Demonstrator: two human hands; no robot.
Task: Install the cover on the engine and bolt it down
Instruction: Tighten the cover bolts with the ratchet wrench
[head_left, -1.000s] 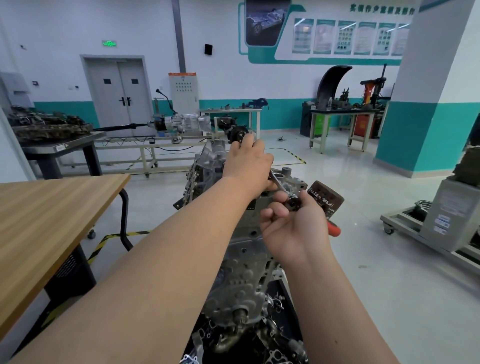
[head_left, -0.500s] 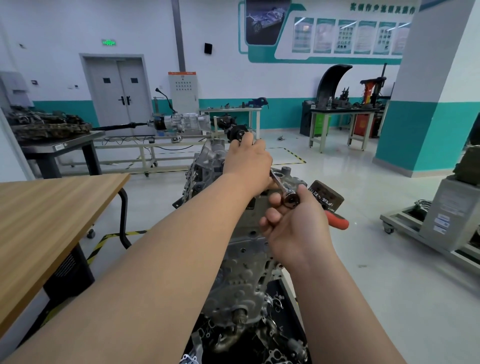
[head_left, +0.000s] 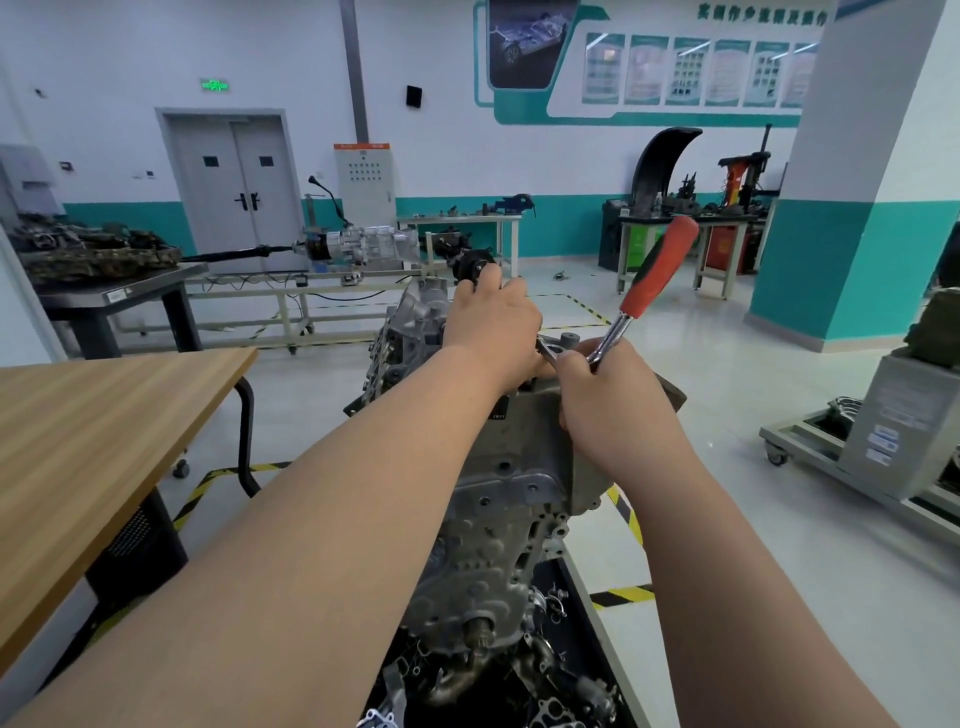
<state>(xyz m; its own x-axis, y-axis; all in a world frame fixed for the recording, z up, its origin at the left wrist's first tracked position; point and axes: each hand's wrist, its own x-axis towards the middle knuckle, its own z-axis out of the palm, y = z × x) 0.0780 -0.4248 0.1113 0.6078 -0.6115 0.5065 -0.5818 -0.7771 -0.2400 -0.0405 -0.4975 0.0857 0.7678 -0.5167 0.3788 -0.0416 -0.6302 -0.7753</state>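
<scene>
While left hand (head_left: 493, 322) clasps the engine (head_left: 498, 519), right hand (head_left: 613, 405) grips the ratchet (head_left: 657, 270) beside wooden table (head_left: 78, 441)

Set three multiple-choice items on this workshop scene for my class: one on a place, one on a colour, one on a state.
1. The wooden table stands: A right of the engine; B left of the engine; C on top of the engine.
2. The ratchet has a grip that is mostly: A red; B blue; C yellow.
3. The right hand is: A open and idle; B flat on the table; C gripping the ratchet's shaft.
Answers: 1 B, the tabletop fills the view's left edge; 2 A, red with a black band; 3 C, its fingers curl round the steel shaft.
</scene>
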